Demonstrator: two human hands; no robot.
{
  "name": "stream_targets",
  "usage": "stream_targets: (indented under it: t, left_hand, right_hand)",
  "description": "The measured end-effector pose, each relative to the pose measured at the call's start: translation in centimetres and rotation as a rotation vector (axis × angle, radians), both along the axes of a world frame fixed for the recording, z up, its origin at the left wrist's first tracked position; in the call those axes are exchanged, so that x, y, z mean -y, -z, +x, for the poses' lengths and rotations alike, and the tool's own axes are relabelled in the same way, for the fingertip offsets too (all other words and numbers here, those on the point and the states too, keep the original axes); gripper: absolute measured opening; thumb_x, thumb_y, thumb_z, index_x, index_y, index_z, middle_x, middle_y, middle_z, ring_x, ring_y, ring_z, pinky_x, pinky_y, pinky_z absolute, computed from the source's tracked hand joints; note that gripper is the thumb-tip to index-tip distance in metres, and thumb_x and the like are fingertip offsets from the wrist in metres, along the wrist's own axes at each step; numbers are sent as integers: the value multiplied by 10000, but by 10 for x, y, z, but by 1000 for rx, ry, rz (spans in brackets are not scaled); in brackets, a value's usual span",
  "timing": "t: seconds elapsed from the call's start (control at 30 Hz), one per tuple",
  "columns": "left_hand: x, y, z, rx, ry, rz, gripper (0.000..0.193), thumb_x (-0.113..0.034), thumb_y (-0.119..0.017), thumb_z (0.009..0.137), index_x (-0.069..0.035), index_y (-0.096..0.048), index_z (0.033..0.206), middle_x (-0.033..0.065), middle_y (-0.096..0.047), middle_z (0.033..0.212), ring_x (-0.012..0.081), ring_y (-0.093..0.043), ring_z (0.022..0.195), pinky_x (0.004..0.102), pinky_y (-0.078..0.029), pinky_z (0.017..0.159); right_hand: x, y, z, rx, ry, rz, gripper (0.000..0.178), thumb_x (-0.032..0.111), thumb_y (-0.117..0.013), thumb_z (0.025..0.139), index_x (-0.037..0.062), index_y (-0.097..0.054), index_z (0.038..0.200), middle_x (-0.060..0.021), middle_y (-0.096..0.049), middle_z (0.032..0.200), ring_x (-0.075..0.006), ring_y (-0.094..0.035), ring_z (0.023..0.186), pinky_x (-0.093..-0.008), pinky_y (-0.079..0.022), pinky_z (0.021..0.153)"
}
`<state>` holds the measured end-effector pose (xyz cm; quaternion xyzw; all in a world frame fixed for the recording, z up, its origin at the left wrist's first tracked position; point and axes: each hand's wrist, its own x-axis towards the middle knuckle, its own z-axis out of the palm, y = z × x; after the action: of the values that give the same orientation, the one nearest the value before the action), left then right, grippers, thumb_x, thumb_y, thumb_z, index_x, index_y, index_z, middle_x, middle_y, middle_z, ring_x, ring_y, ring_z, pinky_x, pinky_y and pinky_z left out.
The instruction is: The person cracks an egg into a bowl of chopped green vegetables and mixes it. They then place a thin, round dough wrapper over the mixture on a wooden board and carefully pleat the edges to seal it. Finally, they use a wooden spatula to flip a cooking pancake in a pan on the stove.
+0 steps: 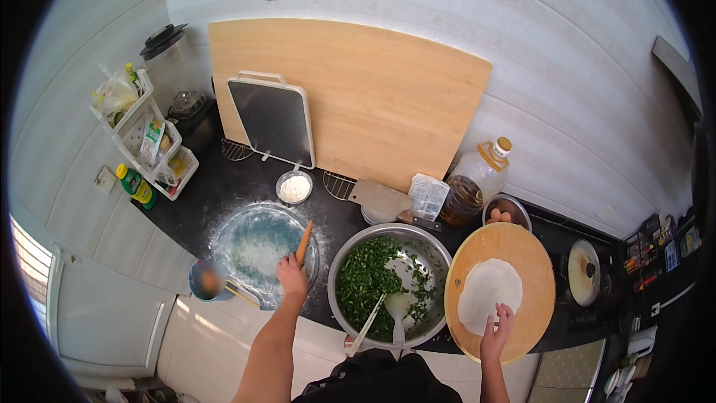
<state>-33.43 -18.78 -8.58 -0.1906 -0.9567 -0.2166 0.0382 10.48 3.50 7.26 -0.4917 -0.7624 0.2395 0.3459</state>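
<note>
My left hand (pixel 292 276) is closed around one end of a wooden rolling pin (pixel 304 242), which points away over the right side of a floured round glass board (pixel 261 246). My right hand (pixel 497 332), fingers apart, is at the near edge of a thin white dough sheet (pixel 488 291); whether it touches the dough I cannot tell. Under the dough is a round wooden board (pixel 537 313). Between my hands stands a large steel bowl (pixel 440 254) of chopped greens (pixel 365 276), with a pale spatula (pixel 398 321) and chopsticks (pixel 367 325) in it.
Behind are a small bowl of flour (pixel 295 187), a cleaver (pixel 380 198), an oil jug (pixel 473 186) and a bowl of eggs (pixel 507 213). A lidded pan (pixel 584 272) sits far right. At left are a blue container (pixel 201 287), a green bottle (pixel 136 185) and a white rack (pixel 142 130).
</note>
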Motion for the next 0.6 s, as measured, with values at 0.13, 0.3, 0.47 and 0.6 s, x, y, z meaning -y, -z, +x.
stream_targets:
  t: [0.13, 0.3, 0.47, 0.6]
  left_hand:
    - [0, -2, 0, 32, 3, 2, 588, -187, -735, 735, -15, -486, 1239, 155, -492, 1202, 349, -469, 1090, 442, -392, 929]
    - [-3, -4, -3, 21, 19, -2, 668, -225, -754, 726, 17, -445, 1266, 180, -474, 1268, 367, -451, 1157, 462, -366, 975]
    - [-10, 2, -4, -99, 16, 79, 657, -186, -692, 786, 38, -384, 1320, 240, -428, 1327, 397, -428, 1183, 485, -327, 1016]
    - [-24, -39, 16, -125, 53, 243, 587, -147, -648, 819, 44, -392, 1312, 257, -423, 1323, 416, -414, 1190, 495, -304, 1028]
  right_hand:
    - [3, -9, -2, -19, 19, -36, 369, -11, -567, 841, 60, -564, 1203, -121, -476, 1228, -244, -511, 1063, -312, -447, 790]
    - [-3, -2, 13, -84, 21, -22, 322, -10, -576, 838, 70, -582, 1150, -121, -497, 1204, -236, -532, 1013, -322, -468, 758]
    - [-16, 5, 43, -74, 47, -19, 100, 48, -633, 825, 42, -591, 916, -113, -574, 1040, -236, -561, 935, -327, -477, 714]
    - [-30, 16, 71, -46, 43, -137, 99, 88, -664, 817, 25, -588, 822, -100, -597, 913, -239, -576, 878, -321, -475, 691]
